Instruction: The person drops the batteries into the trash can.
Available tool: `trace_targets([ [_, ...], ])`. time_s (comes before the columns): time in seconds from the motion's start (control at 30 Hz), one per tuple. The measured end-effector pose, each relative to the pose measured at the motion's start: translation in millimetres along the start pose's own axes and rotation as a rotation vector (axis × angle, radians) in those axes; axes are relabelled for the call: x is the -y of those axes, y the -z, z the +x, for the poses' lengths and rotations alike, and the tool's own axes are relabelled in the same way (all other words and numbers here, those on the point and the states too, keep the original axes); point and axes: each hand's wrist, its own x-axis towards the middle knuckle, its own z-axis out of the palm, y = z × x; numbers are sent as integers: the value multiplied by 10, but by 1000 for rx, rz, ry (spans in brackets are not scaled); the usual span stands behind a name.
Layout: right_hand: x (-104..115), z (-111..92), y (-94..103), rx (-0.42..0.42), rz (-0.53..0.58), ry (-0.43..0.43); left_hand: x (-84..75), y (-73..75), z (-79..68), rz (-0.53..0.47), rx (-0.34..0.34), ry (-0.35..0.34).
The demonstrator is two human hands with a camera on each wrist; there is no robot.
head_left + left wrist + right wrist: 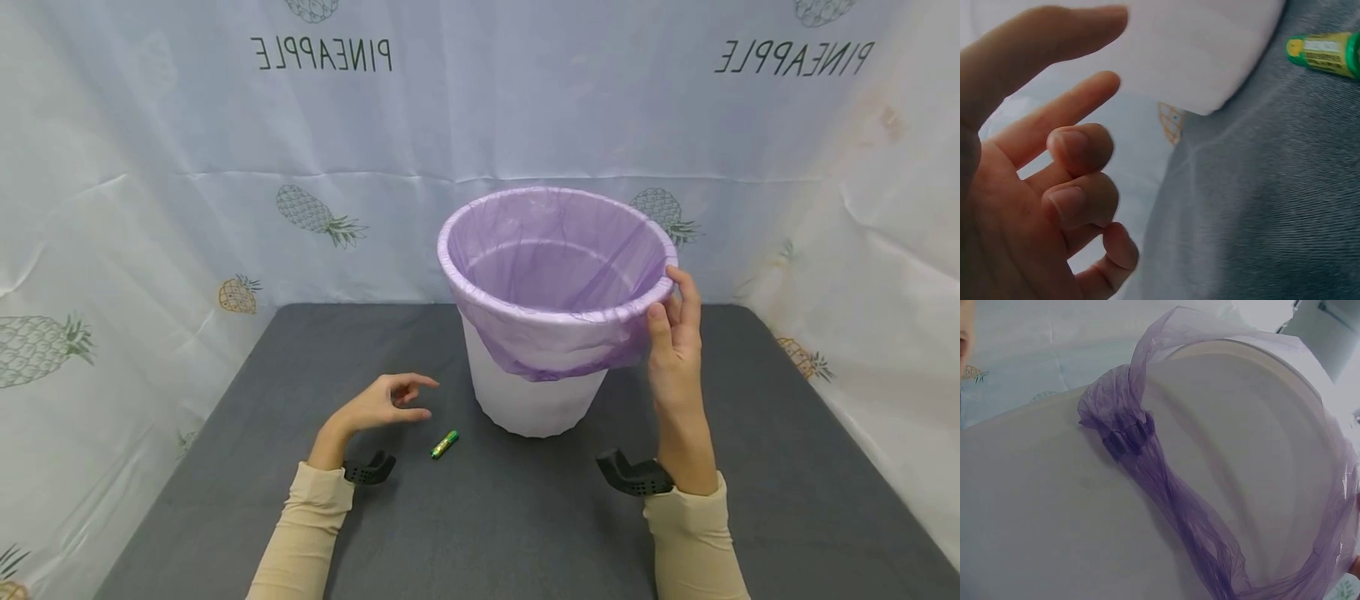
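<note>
A white trash bin (534,400) stands upright, lined with a purple plastic bag (555,333) folded over its rim. At the rim's right side, my right hand (678,346) pinches the edge and the bag between thumb and fingers. The right wrist view shows a gathered, twisted strand of the bag (1172,500) hanging against the bin's outer wall. My left hand (386,402) hovers left of the bin, fingers loosely bent, thumb apart, holding nothing. Close by its thumb, a small green and yellow cylinder (445,444), which looks like a battery, lies on the table.
The dark grey table cloth (525,517) lies under everything. White curtains (420,117) printed with pineapples hang behind and at both sides. A black wrist camera mount (633,475) sits on the right wrist, another mount (370,468) on the left.
</note>
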Motion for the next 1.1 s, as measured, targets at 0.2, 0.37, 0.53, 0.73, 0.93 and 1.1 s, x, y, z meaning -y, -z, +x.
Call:
trace_targets([
  [0.2, 11, -1, 5, 4, 4, -4, 54, -57, 40, -18, 79, 70],
  [0.37, -9, 12, 22, 33, 11, 25, 72, -88, 55, -25, 95, 69],
  [0.53, -1, 10, 15, 22, 8, 17, 106, -132, 78, -7, 142, 41],
  [0.73, -7, 12, 25, 34, 7, 30, 105, -193, 100, 12, 245, 23],
  [0.93, -3, 6, 24, 41, 16, 35, 97, -237, 117, 22, 306, 44],
  [1.1, -3, 6, 19, 38, 21, 30, 95, -266, 123, 63, 323, 62],
])
